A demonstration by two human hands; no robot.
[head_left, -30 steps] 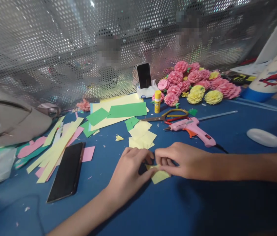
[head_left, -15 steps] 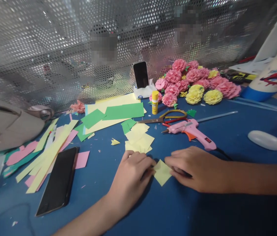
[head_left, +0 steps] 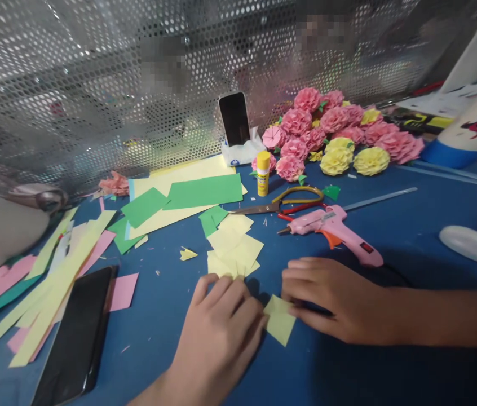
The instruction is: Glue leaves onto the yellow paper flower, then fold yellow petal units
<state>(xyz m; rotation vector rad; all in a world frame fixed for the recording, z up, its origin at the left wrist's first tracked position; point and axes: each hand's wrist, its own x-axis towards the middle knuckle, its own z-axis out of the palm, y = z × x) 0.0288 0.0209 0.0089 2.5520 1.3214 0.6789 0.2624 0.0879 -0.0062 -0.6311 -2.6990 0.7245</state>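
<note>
A small yellow paper square [head_left: 279,322] lies turned cornerwise on the blue table between my two hands, with faint fold lines on it. My left hand [head_left: 221,332] is closed, its fingers curled at the paper's left corner; the thumb is mostly hidden. From the right, my right hand [head_left: 327,299] pinches the opposite corner between curled fingers and thumb. Just beyond my left fingertips is a loose pile of yellow paper squares [head_left: 236,242]. A pink hot glue gun [head_left: 334,228] lies past my right hand.
Scissors [head_left: 281,204] and a glue stick [head_left: 263,175] sit beyond the pile. Pink and yellow paper flowers [head_left: 331,127] are heaped at the back. On the left are a dark phone [head_left: 73,338] and paper strips [head_left: 61,287]. A white oval object [head_left: 473,245] lies right.
The view has shifted slightly, with the near things lower. The yellow square has turned a little between my hands, and a fold line shows near its upper right corner.
</note>
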